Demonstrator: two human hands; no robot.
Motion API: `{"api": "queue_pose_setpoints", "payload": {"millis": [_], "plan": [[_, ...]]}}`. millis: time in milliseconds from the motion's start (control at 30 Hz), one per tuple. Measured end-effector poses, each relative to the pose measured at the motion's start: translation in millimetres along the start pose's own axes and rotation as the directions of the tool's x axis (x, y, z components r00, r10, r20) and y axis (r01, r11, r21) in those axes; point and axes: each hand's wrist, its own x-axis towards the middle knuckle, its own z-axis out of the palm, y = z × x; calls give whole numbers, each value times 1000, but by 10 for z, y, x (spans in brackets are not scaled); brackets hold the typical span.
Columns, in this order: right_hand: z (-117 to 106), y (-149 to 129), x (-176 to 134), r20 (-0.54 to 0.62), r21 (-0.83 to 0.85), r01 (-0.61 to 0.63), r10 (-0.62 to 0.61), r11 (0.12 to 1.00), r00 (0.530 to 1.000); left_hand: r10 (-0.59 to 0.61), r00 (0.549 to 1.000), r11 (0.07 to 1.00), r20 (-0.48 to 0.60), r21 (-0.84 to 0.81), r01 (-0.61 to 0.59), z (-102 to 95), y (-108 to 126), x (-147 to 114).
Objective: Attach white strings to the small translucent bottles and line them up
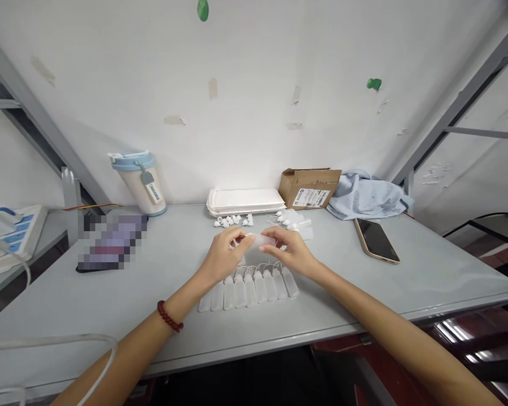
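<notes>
Over the middle of the table, a small translucent plastic bottle (263, 241) lies sideways between my two hands. My left hand (223, 255) pinches its left end, where fingers hide the neck. The fingers of my right hand (295, 252) are closed round the other end. Just below stands out a row of several similar bottles (249, 290), laid side by side with thin curved tubes at their tops. Behind my left hand is a cluster of small white caps (232, 220). More bottles (294, 219) lie in a pile behind my right hand.
Against the wall are a flat white package (245, 200), a cardboard box (311, 189) and a light blue cloth (368, 194). A tumbler (139, 183) and a pixelated phone-like object (114, 242) are at left, a phone (376, 241) at right. A white cable (68, 339) crosses the front left.
</notes>
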Motion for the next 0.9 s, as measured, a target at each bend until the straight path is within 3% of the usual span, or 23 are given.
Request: {"api": "queue_pose_setpoints", "payload": {"millis": [133,467,633,900], "plan": [[-14,-16,1,7,-110,90,-90,990,996,-32,999,998,42,-50,34,-26,-4,3],[-80,-40,5,150,-25,-41,44,999,988,56,996,998,65,2,-56,-36,3,-24],[-108,-30,9,177,35,-112,104,993,979,13,997,1000,77,-16,-12,-31,6,-11],[-192,-29,65,115,-135,46,-31,990,993,-135,987,978,88,-147,147,-42,3,2]]}}
